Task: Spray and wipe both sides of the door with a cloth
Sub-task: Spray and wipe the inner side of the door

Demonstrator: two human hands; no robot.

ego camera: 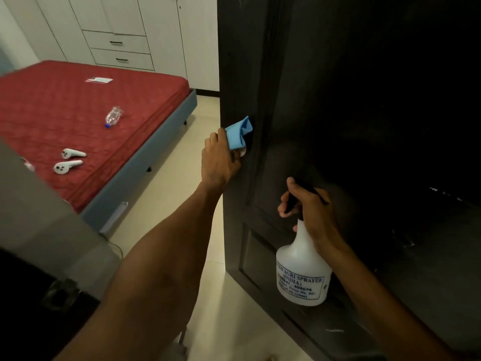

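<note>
Cloth (239, 134) bunched in left hand (218, 162), pressed near door (364, 100) edge; right hand (309, 212) grips spray bottle (302, 272). Best flatten cloth, wipe in overlapping strokes along panel grooves.

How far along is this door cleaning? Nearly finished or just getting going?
Hard to call anything finished: the dark door shows no clear wet or wiped patch. In hand: the left hand presses a blue cloth near the door's edge, while the right hand holds the spray bottle. Left: the lower panels still show pale marks, and the other side is unseen.
</note>
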